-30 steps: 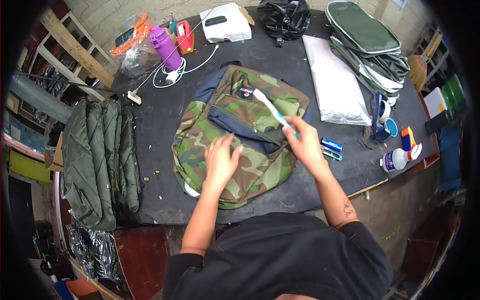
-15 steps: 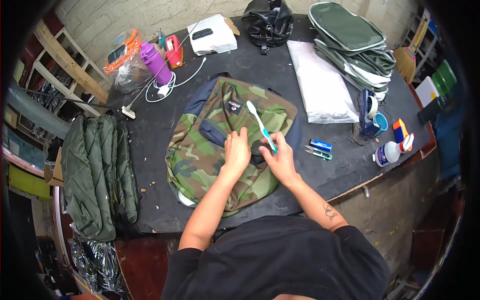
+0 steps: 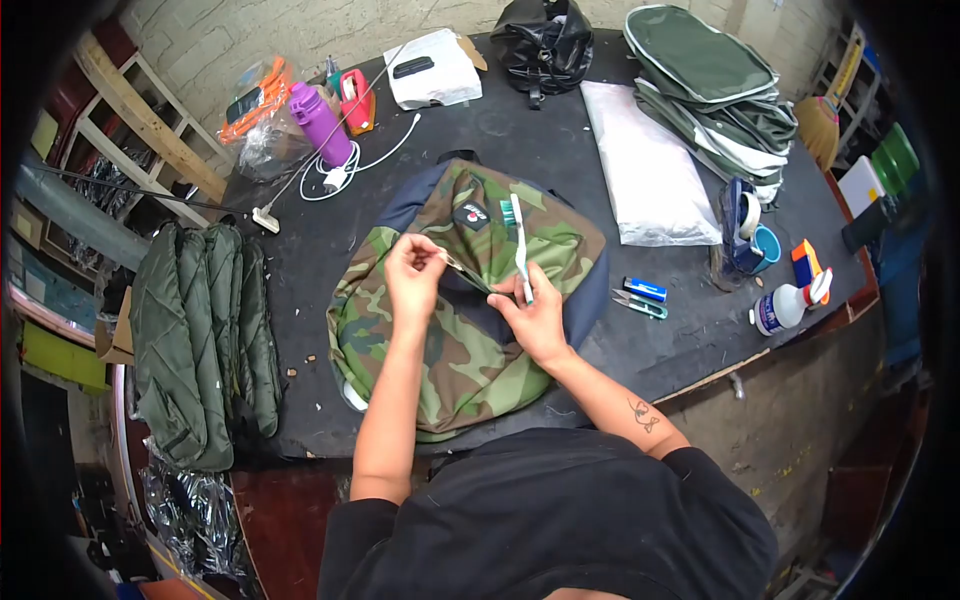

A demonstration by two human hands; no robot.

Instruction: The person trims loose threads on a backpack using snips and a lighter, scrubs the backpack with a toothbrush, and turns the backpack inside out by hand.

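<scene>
A camouflage backpack [image 3: 455, 375] with dark blue sides lies on the black table, a small dark logo patch [image 3: 470, 214] on its front. Pinched in my left hand [image 3: 413, 283] is the edge of the backpack's front pocket, near a small pale piece too small to make out. That edge stretches across toward my right hand [image 3: 535, 318], which is closed round the handle of a white and green toothbrush [image 3: 520, 248]. The brush stands upright, its green bristles facing left above the fabric. My right thumb is against the pocket fabric.
Right of the backpack lie small snips [image 3: 640, 305] and a blue lighter [image 3: 645, 289]. Farther right is a spray bottle [image 3: 785, 308]. A white package [image 3: 650, 170], a purple bottle [image 3: 322, 125] with a cable, and folded green padded pieces [image 3: 195, 345] surround it.
My left hand has moved left and lifted the pocket edge, which now stretches between my hands. My right hand has shifted slightly down and left, and the toothbrush has turned more upright.
</scene>
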